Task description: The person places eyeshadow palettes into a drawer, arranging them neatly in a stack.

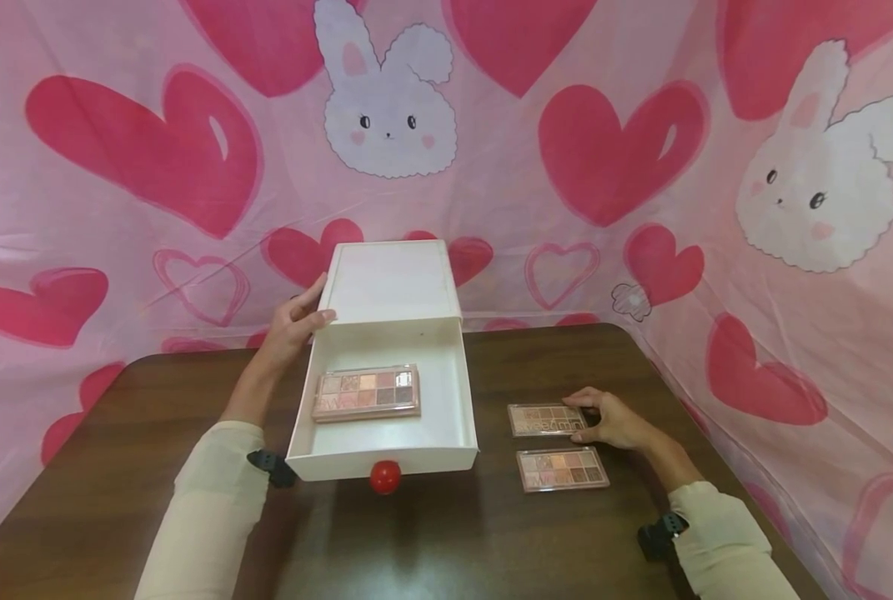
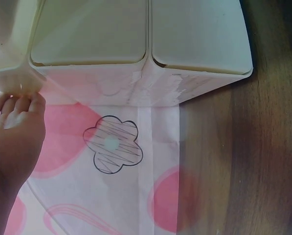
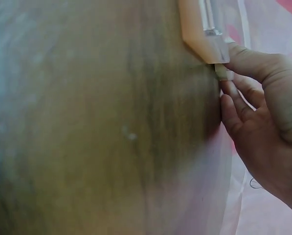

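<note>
A white drawer unit (image 1: 389,283) stands upright with its top drawer (image 1: 386,462) pulled far out, a red round knob (image 1: 385,477) on its front. Inside lies an eyeshadow palette (image 1: 367,392) with a clear lid. My left hand (image 1: 296,321) rests against the unit's upper left side, thumb at the front corner; its fingertips (image 2: 35,104) touch the side wall. On the table to the right, my right hand (image 1: 611,421) pinches a second eyeshadow palette (image 1: 539,421) by its right end, thumb nearer me. A third eyeshadow palette (image 1: 562,469) lies just in front of it.
Two lower drawers (image 2: 89,32) of the unit are shut. The brown wooden table (image 1: 551,542) ends at a pink cloth (image 1: 491,192) with hearts and rabbits, hung behind and along the right. A dark wrist strap (image 1: 273,467) sits on each sleeve.
</note>
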### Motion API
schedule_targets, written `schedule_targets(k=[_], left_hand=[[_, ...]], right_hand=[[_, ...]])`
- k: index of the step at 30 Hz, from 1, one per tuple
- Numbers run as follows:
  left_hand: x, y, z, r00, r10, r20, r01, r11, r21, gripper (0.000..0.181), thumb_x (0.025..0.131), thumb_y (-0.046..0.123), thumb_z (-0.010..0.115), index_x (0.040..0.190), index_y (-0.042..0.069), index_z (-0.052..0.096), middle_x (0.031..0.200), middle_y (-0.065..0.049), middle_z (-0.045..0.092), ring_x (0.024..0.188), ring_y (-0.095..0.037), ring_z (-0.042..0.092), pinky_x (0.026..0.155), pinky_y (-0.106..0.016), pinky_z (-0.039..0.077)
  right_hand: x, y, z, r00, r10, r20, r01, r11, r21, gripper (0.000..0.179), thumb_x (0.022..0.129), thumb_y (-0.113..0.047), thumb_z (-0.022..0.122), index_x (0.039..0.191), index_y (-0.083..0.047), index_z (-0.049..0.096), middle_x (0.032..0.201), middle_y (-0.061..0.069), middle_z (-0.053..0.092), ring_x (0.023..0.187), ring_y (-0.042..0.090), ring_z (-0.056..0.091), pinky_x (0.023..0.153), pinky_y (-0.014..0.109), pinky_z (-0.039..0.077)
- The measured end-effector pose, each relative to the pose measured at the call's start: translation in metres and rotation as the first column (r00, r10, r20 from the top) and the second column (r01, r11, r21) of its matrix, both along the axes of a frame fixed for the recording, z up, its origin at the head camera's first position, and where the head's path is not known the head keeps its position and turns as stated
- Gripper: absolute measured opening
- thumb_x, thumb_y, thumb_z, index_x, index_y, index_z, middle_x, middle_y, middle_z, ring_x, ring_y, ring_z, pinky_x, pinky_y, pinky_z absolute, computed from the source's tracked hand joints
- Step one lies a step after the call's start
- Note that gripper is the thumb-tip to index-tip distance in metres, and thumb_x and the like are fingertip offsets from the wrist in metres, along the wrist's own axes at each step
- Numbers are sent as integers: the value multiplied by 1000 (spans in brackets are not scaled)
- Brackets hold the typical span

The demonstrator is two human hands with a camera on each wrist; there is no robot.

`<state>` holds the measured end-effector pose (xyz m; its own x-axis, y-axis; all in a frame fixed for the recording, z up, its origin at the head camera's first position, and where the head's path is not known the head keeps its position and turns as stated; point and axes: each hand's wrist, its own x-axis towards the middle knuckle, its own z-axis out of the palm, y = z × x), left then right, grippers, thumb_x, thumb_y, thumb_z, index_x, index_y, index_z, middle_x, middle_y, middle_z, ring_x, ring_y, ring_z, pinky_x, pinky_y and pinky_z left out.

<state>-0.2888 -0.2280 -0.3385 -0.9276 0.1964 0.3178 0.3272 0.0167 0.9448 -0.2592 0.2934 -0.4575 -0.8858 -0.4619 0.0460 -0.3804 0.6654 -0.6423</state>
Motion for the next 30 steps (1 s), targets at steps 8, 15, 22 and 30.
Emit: schedule_targets(k=[8, 15, 22, 30], left_hand=[[0, 0, -1, 1000, 5, -8, -5, 1000, -5, 70, 94, 7, 49, 159, 2, 24, 168, -19, 21, 109, 4, 54, 88, -11, 54], [2, 0, -1, 1000, 15, -12, -15, 1000, -7, 70, 93, 7, 50, 159, 1, 25, 168, -19, 21, 112, 5, 52, 90, -9, 52], [4, 1, 1, 1000, 18, -5, -18, 1000, -3, 71, 94, 8, 51, 159, 2, 24, 168, -20, 22, 110, 5, 54, 89, -10, 53], [3, 1, 1, 1000, 16, 5, -16, 1000, 7, 71, 93, 7, 51, 159, 2, 25, 168, -21, 23, 106, 5, 56, 87, -12, 54]], right_hand=[[0, 1, 5, 999, -17, 34, 19, 997, -75, 64, 74, -8, 88, 129, 12, 63, 116, 19, 65, 103, 7, 57, 91, 14, 50], [1, 4, 7, 999, -21, 41, 25, 995, -99, 63, 72, -9, 90, 125, 12, 66, 104, 14, 66, 93, 5, 59, 85, 15, 53], [1, 5, 11, 997, -35, 63, 39, 997, -73, 61, 72, -18, 91, 123, 5, 69, 98, 8, 67, 95, 17, 63, 82, 22, 54], [6, 5, 18, 997, -39, 69, 48, 988, -145, 57, 73, -16, 90, 123, 5, 70, 94, 9, 63, 86, 13, 55, 75, 22, 51]])
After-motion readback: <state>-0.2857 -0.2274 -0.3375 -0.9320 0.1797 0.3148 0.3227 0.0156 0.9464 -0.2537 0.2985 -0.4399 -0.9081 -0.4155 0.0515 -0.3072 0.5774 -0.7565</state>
